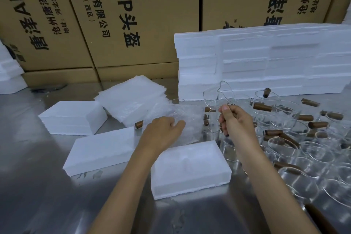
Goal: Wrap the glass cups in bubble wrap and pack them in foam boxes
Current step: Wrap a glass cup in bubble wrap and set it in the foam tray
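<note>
Three foam boxes lay nearest on the steel table. Left hand pressed flat on a bubble wrap sheet; right hand gripped a raised glass cup by its handle. Many cups crowded right; stacked foam and cartons stood behind.

Both bare forearms reach forward from the bottom edge. The left hand lies palm down, low, fingers loosely bent with the thumb out to the right. The right hand is raised higher, fist upright, fingers curled in a grip, thumb on top pointing forward.
</note>
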Demonstrator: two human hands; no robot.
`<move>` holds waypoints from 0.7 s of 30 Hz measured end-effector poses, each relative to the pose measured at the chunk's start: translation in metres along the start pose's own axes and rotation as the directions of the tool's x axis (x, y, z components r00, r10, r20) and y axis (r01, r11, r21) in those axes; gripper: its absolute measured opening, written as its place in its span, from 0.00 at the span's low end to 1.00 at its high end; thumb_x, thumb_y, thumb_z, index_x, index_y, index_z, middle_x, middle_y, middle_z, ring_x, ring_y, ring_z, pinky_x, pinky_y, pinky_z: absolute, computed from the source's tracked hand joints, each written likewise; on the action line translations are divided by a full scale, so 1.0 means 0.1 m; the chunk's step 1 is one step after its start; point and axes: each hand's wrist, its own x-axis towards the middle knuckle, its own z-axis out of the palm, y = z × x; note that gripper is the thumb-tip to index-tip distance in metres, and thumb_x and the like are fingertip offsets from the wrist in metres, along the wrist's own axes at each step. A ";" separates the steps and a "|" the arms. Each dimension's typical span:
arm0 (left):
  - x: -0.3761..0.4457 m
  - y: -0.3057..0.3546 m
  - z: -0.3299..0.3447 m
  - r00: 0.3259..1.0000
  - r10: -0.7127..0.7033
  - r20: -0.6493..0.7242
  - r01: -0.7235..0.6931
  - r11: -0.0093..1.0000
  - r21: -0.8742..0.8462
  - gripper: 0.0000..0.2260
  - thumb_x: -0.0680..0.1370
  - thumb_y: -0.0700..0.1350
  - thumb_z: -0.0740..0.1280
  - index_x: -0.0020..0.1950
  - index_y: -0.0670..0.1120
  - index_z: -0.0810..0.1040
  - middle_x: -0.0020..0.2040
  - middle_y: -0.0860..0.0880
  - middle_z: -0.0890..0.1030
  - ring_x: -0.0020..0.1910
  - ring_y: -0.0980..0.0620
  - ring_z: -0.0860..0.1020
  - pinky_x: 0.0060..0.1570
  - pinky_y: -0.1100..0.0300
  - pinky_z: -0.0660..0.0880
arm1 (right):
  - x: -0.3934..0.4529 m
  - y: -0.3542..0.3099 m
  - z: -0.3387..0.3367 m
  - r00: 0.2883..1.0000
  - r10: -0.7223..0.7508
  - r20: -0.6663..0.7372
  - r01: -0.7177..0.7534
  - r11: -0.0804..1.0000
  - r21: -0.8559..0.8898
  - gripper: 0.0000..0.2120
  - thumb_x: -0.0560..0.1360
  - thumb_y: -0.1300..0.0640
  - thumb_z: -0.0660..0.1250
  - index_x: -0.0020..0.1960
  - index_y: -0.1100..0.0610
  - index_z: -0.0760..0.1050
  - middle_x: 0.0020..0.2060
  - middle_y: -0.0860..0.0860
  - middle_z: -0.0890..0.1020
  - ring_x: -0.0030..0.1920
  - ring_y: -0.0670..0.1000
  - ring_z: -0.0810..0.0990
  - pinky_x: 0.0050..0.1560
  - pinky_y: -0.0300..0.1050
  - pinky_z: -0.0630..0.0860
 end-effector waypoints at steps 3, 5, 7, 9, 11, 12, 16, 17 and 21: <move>0.05 0.04 -0.05 0.998 0.008 0.063 -0.016 0.991 0.135 0.18 0.75 0.59 0.65 0.33 0.49 0.66 0.31 0.55 0.71 0.31 0.55 0.70 0.32 0.59 0.62 | 0.01 -0.01 -0.01 1.000 0.005 0.004 -0.005 1.000 -0.006 0.10 0.82 0.54 0.61 0.50 0.58 0.77 0.33 0.49 0.77 0.30 0.46 0.70 0.31 0.39 0.67; 0.05 0.11 -0.04 0.998 0.000 0.055 -0.011 0.982 0.187 0.23 0.73 0.66 0.64 0.32 0.50 0.64 0.29 0.55 0.69 0.30 0.55 0.71 0.31 0.59 0.62 | 0.01 0.00 -0.01 1.000 0.007 0.004 -0.007 1.000 -0.006 0.10 0.82 0.54 0.61 0.50 0.58 0.77 0.33 0.49 0.77 0.30 0.46 0.70 0.31 0.40 0.67; 0.03 0.16 0.00 0.999 0.008 0.049 -0.020 0.971 0.239 0.29 0.70 0.74 0.62 0.30 0.50 0.62 0.27 0.55 0.69 0.30 0.55 0.72 0.32 0.59 0.64 | 0.02 0.00 -0.02 1.000 0.008 0.006 -0.008 1.000 -0.008 0.10 0.82 0.54 0.61 0.50 0.58 0.77 0.33 0.49 0.77 0.31 0.47 0.70 0.31 0.41 0.67; 0.01 0.19 0.04 0.995 0.016 0.102 -0.046 0.954 0.297 0.28 0.67 0.75 0.64 0.32 0.50 0.67 0.31 0.57 0.73 0.34 0.56 0.74 0.34 0.58 0.66 | 0.03 0.01 -0.02 1.000 0.001 0.005 -0.001 1.000 -0.010 0.10 0.82 0.54 0.61 0.49 0.57 0.77 0.33 0.49 0.77 0.30 0.47 0.70 0.30 0.40 0.67; 0.01 0.19 0.05 0.987 0.012 0.158 -0.054 0.962 0.268 0.19 0.70 0.67 0.68 0.38 0.51 0.75 0.39 0.57 0.78 0.40 0.54 0.77 0.39 0.57 0.72 | 0.04 0.02 -0.03 1.000 0.000 0.002 0.000 1.000 -0.014 0.10 0.82 0.54 0.61 0.49 0.58 0.77 0.33 0.48 0.77 0.30 0.47 0.70 0.29 0.40 0.67; 0.01 0.18 0.04 0.989 0.009 0.149 -0.043 0.974 0.224 0.14 0.72 0.61 0.70 0.40 0.50 0.79 0.41 0.55 0.80 0.43 0.52 0.78 0.42 0.57 0.75 | 0.04 0.02 -0.03 1.000 0.001 0.002 -0.001 1.000 -0.016 0.10 0.82 0.54 0.61 0.49 0.58 0.77 0.33 0.48 0.77 0.30 0.48 0.70 0.29 0.40 0.67; 0.00 0.12 -0.09 0.992 0.010 0.126 -0.011 1.000 0.007 0.07 0.76 0.45 0.70 0.41 0.44 0.84 0.42 0.48 0.85 0.30 0.59 0.78 0.27 0.64 0.74 | 0.01 0.00 -0.01 0.999 -0.001 0.042 0.000 1.000 0.024 0.10 0.83 0.55 0.60 0.50 0.60 0.76 0.32 0.50 0.77 0.28 0.47 0.72 0.27 0.40 0.70; -0.02 0.10 -0.12 0.990 0.013 0.142 -0.007 0.999 -0.040 0.08 0.78 0.44 0.69 0.40 0.46 0.83 0.41 0.49 0.84 0.25 0.60 0.76 0.22 0.65 0.71 | -0.01 -0.01 0.00 0.997 0.003 0.081 -0.009 0.997 0.072 0.10 0.83 0.55 0.60 0.51 0.60 0.75 0.32 0.51 0.78 0.27 0.48 0.74 0.26 0.40 0.72; -0.05 0.03 -0.21 0.998 -0.059 0.021 0.062 0.979 -0.192 0.10 0.81 0.39 0.62 0.43 0.49 0.80 0.39 0.55 0.82 0.22 0.53 0.79 0.30 0.59 0.79 | -0.11 -0.07 0.12 0.963 0.016 0.271 -0.061 0.985 0.160 0.12 0.84 0.53 0.55 0.52 0.61 0.70 0.33 0.55 0.79 0.29 0.55 0.81 0.27 0.45 0.78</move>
